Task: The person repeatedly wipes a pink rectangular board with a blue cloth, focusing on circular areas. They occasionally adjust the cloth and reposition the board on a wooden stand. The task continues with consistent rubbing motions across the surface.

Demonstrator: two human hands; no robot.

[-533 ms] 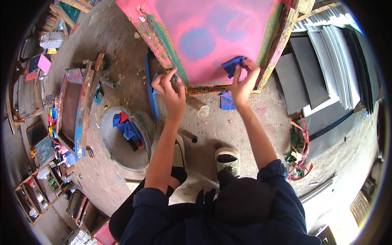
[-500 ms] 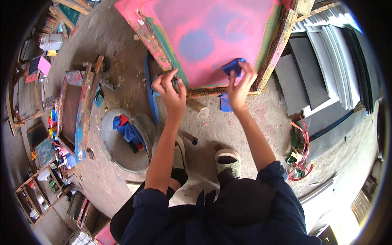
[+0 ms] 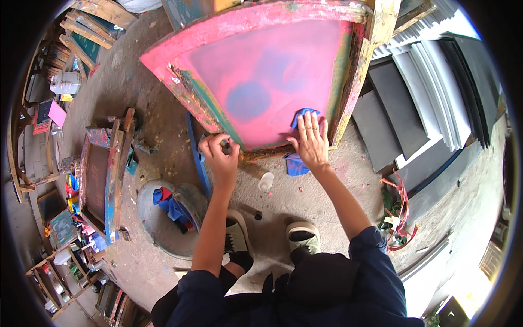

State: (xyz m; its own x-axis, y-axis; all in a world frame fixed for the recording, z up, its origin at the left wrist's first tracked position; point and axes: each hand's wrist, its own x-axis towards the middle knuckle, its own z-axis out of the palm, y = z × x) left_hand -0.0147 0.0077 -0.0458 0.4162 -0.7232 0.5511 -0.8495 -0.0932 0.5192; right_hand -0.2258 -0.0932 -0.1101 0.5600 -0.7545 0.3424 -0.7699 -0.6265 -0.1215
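A wooden screen-printing frame (image 3: 188, 38), caked with pink and other paint, leans in front of me with a pink mesh (image 3: 294, 101) stretched in it. Blurry blue patches show on the mesh. My right hand (image 3: 311, 143) lies flat with its fingers stretched out, pressing a blue cloth (image 3: 303, 115) against the lower right of the mesh; the hand partly covers the cloth. At the frame's lower left corner, my left hand (image 3: 219, 158) has its fingers curled around the edge. Another blue cloth (image 3: 297, 164) lies under the frame's bottom rail.
A grey bucket (image 3: 147, 218) with blue and red cloths stands at the left, near a smaller paint-stained frame (image 3: 98, 180). A white-ended tube (image 3: 266, 181) lies by my feet. Stacked grey and white sheets (image 3: 400, 103) and tangled red straps (image 3: 402, 210) are at the right.
My right hand has gone from pinching the blue cloth to flattening over it on the mesh. My left hand has curled its fingers at the frame's corner. The view has tilted up.
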